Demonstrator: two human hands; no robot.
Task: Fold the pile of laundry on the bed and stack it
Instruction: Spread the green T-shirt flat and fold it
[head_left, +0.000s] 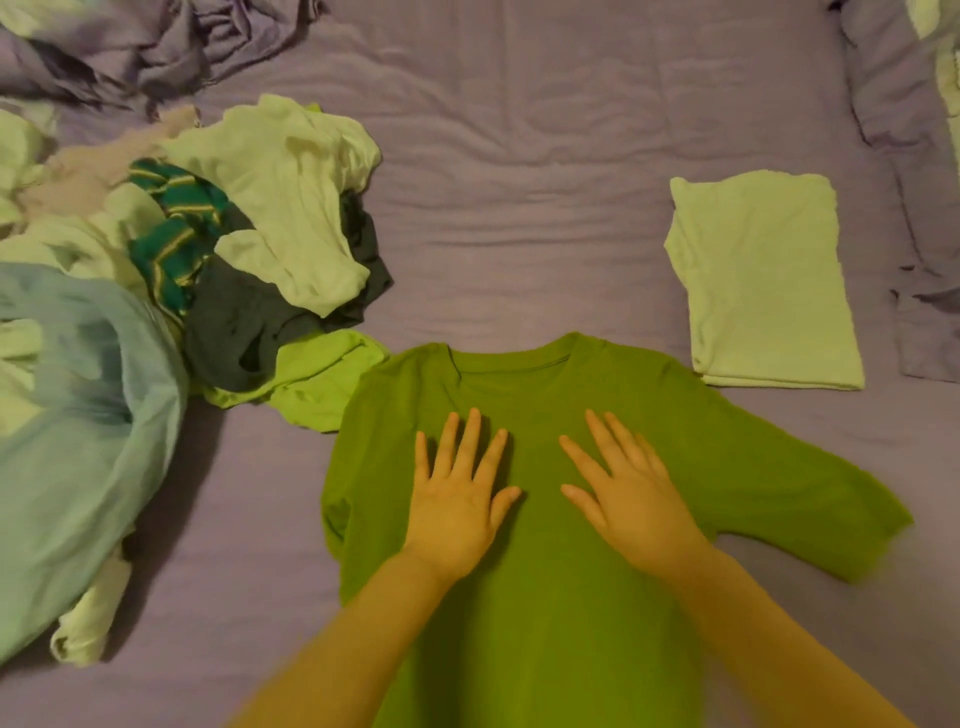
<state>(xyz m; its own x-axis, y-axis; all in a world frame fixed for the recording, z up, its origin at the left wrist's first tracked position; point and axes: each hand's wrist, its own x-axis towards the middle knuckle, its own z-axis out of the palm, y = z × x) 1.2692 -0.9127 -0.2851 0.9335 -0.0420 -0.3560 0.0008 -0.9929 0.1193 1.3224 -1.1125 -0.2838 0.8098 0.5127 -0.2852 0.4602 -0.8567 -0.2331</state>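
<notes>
A green T-shirt (540, 395) lies spread flat on the purple bed sheet (519, 182), collar away from me, its right sleeve stretched out to the right. My left hand (457, 488) and my right hand (628, 488) press flat on its chest, fingers straight and spread, side by side. A folded pale green garment (763, 280) lies to the upper right of the shirt. The unfolded laundry pile (208, 234) sits at the left: pale tops, a striped green piece, a dark grey garment and a lime one.
A light blue cloth (78, 441) drapes at the far left, over the pile's near side. Crumpled purple bedding (156, 47) lies at the top left, and more purple bedding (904, 156) runs along the right edge.
</notes>
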